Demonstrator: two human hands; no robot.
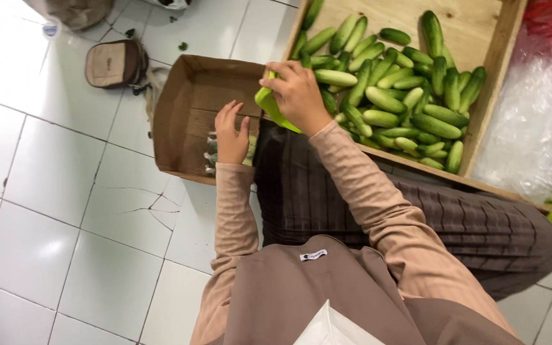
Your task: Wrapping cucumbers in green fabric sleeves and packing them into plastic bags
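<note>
While left hand (pixel 232 135) lies flat on packs (pixel 212 155) in box (pixel 180 108) | right hand (pixel 298 94) grips green sheets (pixel 271 107) | cucumbers (pixel 397 89) fill crate (pixel 480 128).

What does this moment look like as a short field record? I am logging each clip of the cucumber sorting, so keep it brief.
setting: white tiled floor, person seated, seen from above
left hand: left hand reaches into the cardboard box, resting on wrapped cucumbers there
right hand: right hand grips a light green strip over the box edge
supply: wooden crate holding a pile of loose cucumbers
nearby: brown pouch on the floor; clear plastic sheet beside the crate
</note>
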